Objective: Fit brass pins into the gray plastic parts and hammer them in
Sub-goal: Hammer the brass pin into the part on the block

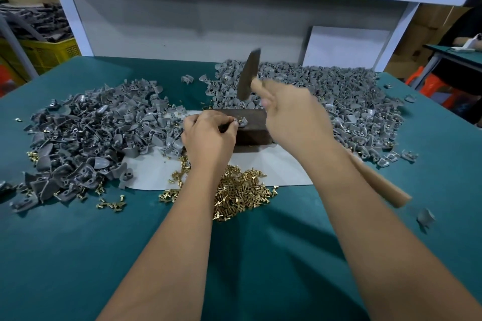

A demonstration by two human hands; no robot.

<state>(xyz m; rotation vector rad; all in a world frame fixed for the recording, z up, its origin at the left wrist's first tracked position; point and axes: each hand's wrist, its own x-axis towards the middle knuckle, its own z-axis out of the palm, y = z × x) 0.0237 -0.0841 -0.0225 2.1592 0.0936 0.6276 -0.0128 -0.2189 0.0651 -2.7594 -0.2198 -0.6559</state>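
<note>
On a dark metal block (254, 126) at the table's middle, my left hand (208, 135) pinches a gray plastic part (241, 122) with a brass pin in it. My right hand (292, 117) grips a wooden-handled hammer (249, 75); its dark head is raised above the block and blurred by motion. A heap of loose brass pins (240, 190) lies in front of the block, partly under my left forearm. One pile of gray parts (91, 138) lies at the left and another pile of gray parts (339, 101) at the back right.
A white sheet (281, 169) lies under the block on the green table (78, 255). A white board (347, 47) leans on the back wall. A yellow crate (44, 52) stands far left. One stray gray part (425, 217) lies at the right.
</note>
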